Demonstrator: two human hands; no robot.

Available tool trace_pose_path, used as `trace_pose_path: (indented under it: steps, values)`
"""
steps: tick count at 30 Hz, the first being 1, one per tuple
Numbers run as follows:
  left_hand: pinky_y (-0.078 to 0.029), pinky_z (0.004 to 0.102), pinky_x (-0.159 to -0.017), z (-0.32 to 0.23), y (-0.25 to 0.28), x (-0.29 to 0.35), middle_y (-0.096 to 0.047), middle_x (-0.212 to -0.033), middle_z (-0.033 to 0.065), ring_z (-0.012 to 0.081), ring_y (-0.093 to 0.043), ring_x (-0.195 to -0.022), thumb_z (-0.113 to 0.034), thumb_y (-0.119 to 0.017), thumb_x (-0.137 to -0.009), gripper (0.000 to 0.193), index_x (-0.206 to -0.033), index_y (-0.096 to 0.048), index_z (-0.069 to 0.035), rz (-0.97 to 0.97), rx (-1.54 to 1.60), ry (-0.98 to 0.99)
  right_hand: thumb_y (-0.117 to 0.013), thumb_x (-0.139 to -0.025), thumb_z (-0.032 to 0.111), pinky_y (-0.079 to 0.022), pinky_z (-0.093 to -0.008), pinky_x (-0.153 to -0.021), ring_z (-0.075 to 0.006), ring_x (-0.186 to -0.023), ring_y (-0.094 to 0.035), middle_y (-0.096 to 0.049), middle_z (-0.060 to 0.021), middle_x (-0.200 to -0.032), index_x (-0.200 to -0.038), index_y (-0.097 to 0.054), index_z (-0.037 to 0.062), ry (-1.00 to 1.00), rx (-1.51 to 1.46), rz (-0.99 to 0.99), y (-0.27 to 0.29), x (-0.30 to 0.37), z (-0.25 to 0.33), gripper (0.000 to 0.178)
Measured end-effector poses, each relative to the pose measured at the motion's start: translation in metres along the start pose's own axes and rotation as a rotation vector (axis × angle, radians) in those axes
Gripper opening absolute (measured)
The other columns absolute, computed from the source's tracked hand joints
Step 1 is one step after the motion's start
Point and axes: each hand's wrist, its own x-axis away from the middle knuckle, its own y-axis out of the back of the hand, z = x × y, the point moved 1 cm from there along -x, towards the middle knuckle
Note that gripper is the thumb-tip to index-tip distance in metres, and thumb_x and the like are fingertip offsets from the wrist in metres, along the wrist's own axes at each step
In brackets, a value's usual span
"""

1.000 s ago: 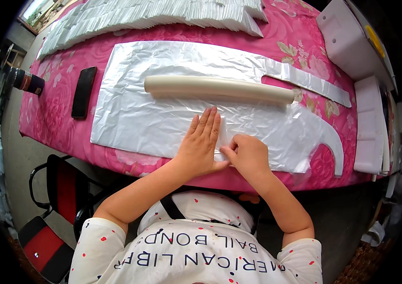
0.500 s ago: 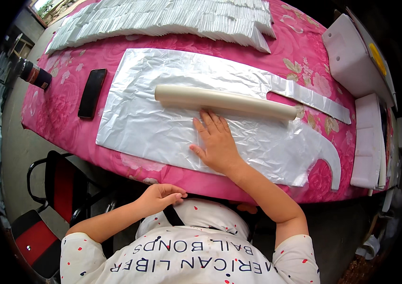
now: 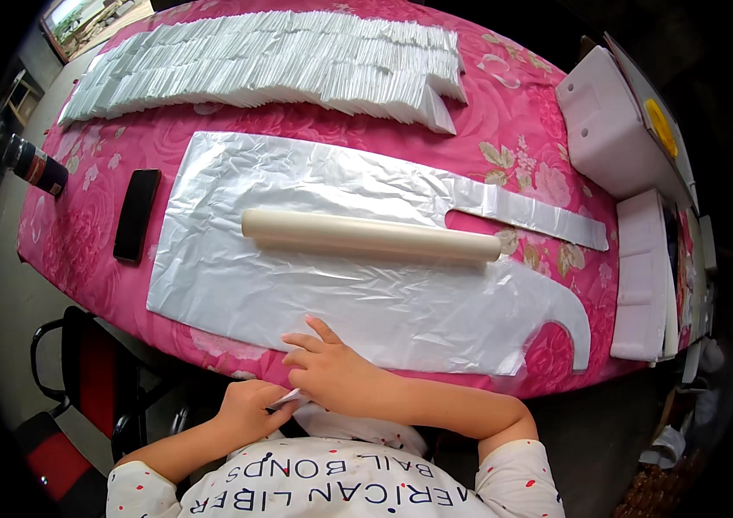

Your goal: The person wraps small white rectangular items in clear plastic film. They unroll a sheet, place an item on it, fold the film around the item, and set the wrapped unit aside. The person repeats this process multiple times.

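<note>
Near the table's front edge, my left hand (image 3: 250, 412) is closed on a thin white folded piece (image 3: 287, 399), held just in front of my body. My right hand (image 3: 332, 373) reaches across from the right and meets the same piece on its near side, apparently in a pinch; the thumb is hidden. Its far fingers fan out over the edge of a flat stack of silvery-white plastic bags (image 3: 211, 285) with cut-out handles. Across the bags lies a cream-coloured tube (image 3: 366, 236), touched by neither hand.
Rows of folded white packets (image 3: 254, 73) fill the far side of the pink floral tablecloth (image 3: 504, 91). A black phone (image 3: 137, 216) and a dark bottle (image 3: 36, 166) are at the left. White foam boxes (image 3: 604, 125) stand at the right. Black-and-red chairs (image 3: 90, 371) are below left.
My right hand has left the bags beside the tube and come back to my left hand. A thin white piece now shows between them. The view has shifted; the tube lies as before.
</note>
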Motion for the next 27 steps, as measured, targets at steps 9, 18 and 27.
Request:
trace_pose_path:
  steps: [9, 18, 27]
  values:
    - [-0.052, 0.0318, -0.066, 0.000, 0.010, -0.013, -0.066, -0.088, 0.0097, 0.0253, -0.064, -0.076, -0.011, -0.071, -0.069, 0.027, -0.095, -0.065, -0.008, -0.189, 0.059, -0.105, -0.066, -0.082, 0.012, -0.044, -0.0246, -0.070, -0.0096, -0.075, -0.056, -0.063, -0.0017, -0.083, -0.084, -0.063, 0.0013, -0.487, -0.527, -0.848, 0.157, 0.046, -0.142, 0.011]
    - [-0.052, 0.0318, -0.065, -0.009, 0.010, -0.012, -0.067, -0.084, 0.0082, 0.0248, -0.064, -0.074, -0.013, -0.070, -0.072, 0.023, -0.094, -0.066, -0.006, -0.104, 0.013, -0.160, -0.062, -0.082, 0.030, -0.042, -0.0385, -0.088, -0.0275, -0.096, -0.056, -0.061, -0.0177, -0.102, -0.110, -0.057, -0.0027, -1.140, 0.587, -0.895, 0.213, 0.078, -0.303, 0.043]
    - [-0.052, 0.0330, -0.064, -0.007, 0.014, -0.022, -0.066, -0.084, 0.0084, 0.0253, -0.064, -0.074, -0.009, -0.069, -0.070, 0.025, -0.094, -0.065, -0.006, -0.168, -0.098, -0.267, -0.067, -0.078, 0.029, -0.040, -0.0399, -0.090, -0.0330, -0.101, -0.052, -0.059, -0.0164, -0.104, -0.112, -0.057, 0.0008, -0.411, 0.372, -0.455, 0.141, 0.064, -0.148, 0.046]
